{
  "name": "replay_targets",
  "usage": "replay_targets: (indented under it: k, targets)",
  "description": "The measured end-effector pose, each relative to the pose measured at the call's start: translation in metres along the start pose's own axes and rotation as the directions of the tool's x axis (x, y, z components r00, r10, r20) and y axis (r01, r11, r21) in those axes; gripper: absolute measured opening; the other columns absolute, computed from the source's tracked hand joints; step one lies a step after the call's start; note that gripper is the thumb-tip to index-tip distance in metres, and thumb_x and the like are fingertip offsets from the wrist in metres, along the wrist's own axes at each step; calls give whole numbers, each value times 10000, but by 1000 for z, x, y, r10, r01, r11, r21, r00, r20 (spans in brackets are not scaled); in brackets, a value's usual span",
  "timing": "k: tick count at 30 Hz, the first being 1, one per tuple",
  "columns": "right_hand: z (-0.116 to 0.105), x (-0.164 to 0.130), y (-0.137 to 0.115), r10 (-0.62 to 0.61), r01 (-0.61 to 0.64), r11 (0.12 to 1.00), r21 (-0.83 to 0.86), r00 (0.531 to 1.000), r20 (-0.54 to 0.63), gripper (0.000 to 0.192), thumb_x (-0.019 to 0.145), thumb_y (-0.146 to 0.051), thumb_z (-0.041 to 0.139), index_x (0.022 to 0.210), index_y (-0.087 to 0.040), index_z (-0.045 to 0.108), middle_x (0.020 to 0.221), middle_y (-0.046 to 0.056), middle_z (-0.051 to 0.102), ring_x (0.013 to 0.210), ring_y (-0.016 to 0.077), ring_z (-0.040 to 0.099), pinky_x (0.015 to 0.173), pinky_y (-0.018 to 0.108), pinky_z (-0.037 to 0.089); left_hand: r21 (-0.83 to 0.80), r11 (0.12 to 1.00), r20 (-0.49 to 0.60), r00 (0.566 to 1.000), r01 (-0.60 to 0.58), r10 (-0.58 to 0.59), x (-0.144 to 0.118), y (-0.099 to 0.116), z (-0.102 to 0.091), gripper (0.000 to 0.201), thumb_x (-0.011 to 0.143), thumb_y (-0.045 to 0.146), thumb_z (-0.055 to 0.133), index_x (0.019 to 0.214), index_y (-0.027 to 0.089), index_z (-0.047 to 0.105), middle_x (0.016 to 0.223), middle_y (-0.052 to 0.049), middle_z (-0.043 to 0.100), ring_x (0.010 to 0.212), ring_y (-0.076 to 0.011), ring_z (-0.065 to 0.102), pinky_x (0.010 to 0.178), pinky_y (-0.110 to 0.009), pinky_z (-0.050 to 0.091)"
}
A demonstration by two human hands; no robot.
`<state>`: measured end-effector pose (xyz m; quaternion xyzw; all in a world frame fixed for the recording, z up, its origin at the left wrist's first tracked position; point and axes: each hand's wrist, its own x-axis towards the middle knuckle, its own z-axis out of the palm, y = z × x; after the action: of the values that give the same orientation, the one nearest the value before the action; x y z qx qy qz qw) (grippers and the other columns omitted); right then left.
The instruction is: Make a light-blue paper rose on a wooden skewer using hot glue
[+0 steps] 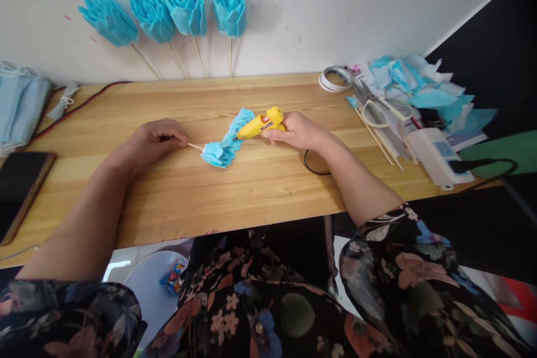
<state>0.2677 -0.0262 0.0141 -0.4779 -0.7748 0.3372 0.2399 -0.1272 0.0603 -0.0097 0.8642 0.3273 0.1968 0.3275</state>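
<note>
— What is the blue thing at centre frame?
— A pleated paper flower on a thin wooden stick, lying on the pale plank tabletop below a white wall.
— And the hands?
— The left hand pinches the stick's end in its fingers; the right hand is clenched round a glossy yellow glue gun, its nozzle touching the paper.

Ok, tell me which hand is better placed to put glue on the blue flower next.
Right. The right hand already grips the yellow glue gun, nozzle at the blue flower. The left hand is busy pinching the stick.
</note>
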Motion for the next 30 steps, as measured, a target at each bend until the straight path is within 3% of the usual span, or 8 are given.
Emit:
replay_targets:
  k: [11,18,30]
  targets:
    - [-2,-2,-2,8,-7,1000,27,999,-35,473,965,-596,616,729,-188,655,694,7,645,648,135,509,673,306,365,-7,1000,3,1000,24,-24,1,12,-1,248,919,493,724,862,255,768,926,-53,776,890,-226,706,859,-341,573]
    - [9,5,4,-9,10,1000,24,999,-32,497,964,-626,619,725,-190,648,686,1,638,655,133,504,689,300,366,-14,1000,-7,1000,16,-17,1,10,0,251,919,500,726,859,261,770,907,-46,773,878,-215,700,842,-323,572]
    - [9,5,4,8,-8,1000,4,999,-39,498,951,-653,626,757,-195,650,685,-2,640,664,141,525,704,305,374,-8,1000,4,1000,27,-27,1,8,-1,259,927,497,714,869,250,766,934,-61,775,900,-228,705,863,-338,568]
